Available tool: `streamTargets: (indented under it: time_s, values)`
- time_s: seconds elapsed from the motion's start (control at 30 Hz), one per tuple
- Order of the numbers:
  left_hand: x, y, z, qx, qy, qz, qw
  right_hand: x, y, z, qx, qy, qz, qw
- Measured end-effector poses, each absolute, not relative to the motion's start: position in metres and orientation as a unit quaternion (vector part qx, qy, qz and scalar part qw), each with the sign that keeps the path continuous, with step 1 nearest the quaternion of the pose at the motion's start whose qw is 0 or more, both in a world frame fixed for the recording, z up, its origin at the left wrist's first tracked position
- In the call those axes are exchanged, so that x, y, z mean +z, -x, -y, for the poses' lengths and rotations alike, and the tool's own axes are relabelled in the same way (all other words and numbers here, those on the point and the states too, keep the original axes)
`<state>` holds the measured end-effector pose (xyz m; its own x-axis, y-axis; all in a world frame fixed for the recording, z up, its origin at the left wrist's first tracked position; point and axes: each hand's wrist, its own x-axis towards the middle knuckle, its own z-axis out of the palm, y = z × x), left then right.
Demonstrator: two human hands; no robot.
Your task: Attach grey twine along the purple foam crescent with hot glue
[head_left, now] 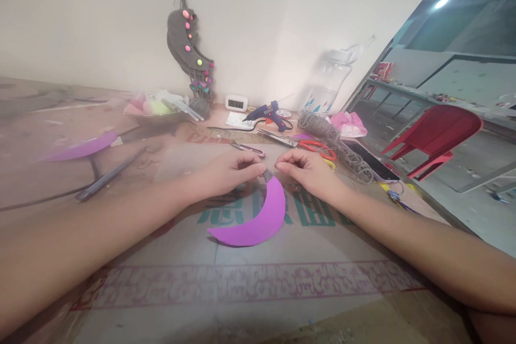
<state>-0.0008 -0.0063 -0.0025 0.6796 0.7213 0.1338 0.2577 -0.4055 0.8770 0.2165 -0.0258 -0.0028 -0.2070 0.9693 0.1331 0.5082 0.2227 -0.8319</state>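
Note:
A purple crescent moon cutout [268, 220] hangs over the printed board, its upper tip wrapped in grey yarn [267, 175]. My left hand [237, 171] pinches that tip between thumb and fingers. Just to the right, my right hand [304, 169] has its thumb and fingertips pressed together, apart from the cutout. Whatever lies in that pinch is too small to make out. Behind the hands are small thread snips [248, 149] and red-handled scissors [296, 143]. A bundle of grey yarn [336, 145] stretches along the right side.
A blue glue gun [268, 115] and a white digital clock [236, 103] stand at the back. A decorated grey moon [183, 40] hangs on the wall. On the left are a marker [110, 174] and another purple piece [84, 148]. A clear bottle [328, 83] and phone [373, 161] are right.

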Motion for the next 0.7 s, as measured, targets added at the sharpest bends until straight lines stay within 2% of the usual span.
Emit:
streamTargets:
  time_s: [0.13, 0.3, 0.53, 0.7]
  values:
    - [-0.002, 0.0, 0.007, 0.292, -0.778, -0.323, 0.453, 0.001, -0.218, 0.027, 0.322, 0.508, 0.71, 0.366]
    - [-0.002, 0.001, 0.006, 0.321, -0.743, -0.388, 0.44, 0.01, -0.221, 0.033, 0.28, 0.488, 0.68, 0.471]
    - [-0.002, 0.001, 0.005, 0.368, -0.75, -0.41, 0.367, 0.008, -0.216, 0.038, 0.332, 0.462, 0.75, 0.338]
    - [-0.001, 0.001, 0.004, 0.351, -0.765, -0.404, 0.358, 0.006, -0.213, 0.038, 0.344, 0.464, 0.743, 0.338]
